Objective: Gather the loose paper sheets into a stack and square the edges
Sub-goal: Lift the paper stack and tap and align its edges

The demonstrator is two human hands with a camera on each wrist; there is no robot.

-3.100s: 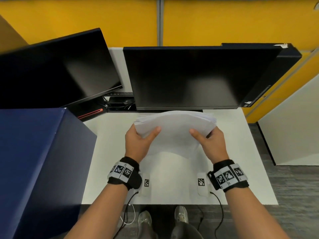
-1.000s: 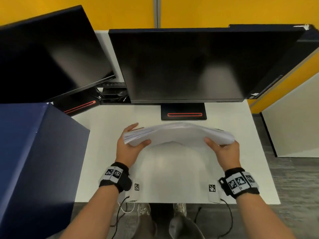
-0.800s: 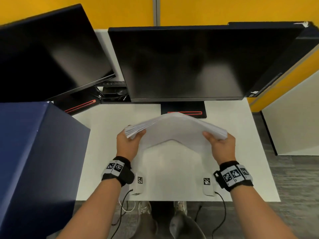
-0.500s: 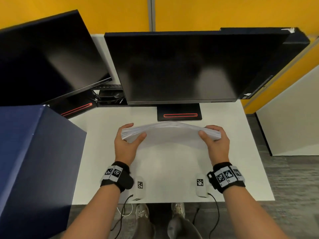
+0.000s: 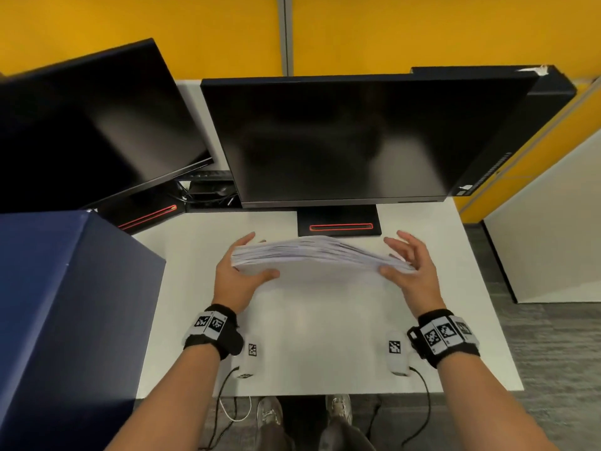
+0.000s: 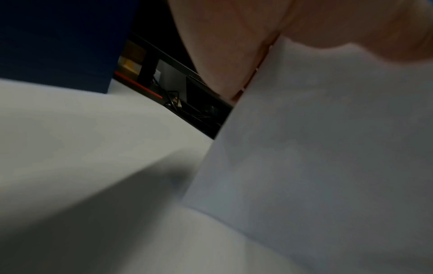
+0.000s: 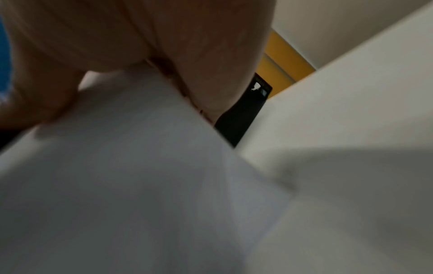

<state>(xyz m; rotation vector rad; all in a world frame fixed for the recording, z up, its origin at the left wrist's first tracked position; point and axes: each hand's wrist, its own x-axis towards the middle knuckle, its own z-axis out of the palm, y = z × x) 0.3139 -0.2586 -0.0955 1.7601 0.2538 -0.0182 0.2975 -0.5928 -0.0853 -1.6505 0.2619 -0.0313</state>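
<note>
A thick stack of white paper sheets (image 5: 312, 255) stands on its long edge on the white desk (image 5: 201, 255), slightly bowed, its top edges uneven. My left hand (image 5: 263, 254) holds the left end, thumb on the near face and fingers behind. My right hand (image 5: 395, 255) is at the right end, thumb touching the near face and fingers spread straight behind it. The left wrist view shows the left hand's palm (image 6: 234, 46) against the paper (image 6: 316, 148). Likewise, the right wrist view shows the right hand's palm (image 7: 164, 46) against the paper (image 7: 117, 185).
Two dark monitors (image 5: 341, 138) (image 5: 91, 125) stand at the back of the desk, and a monitor base (image 5: 338, 222) sits just behind the stack. A tall dark blue box (image 5: 65, 304) borders the desk on the left. A white panel (image 5: 553, 222) stands to the right.
The stack has come down from a raised, arched hold to stand on the desk. My right hand's fingers have loosened and spread; the left hand still holds its end.
</note>
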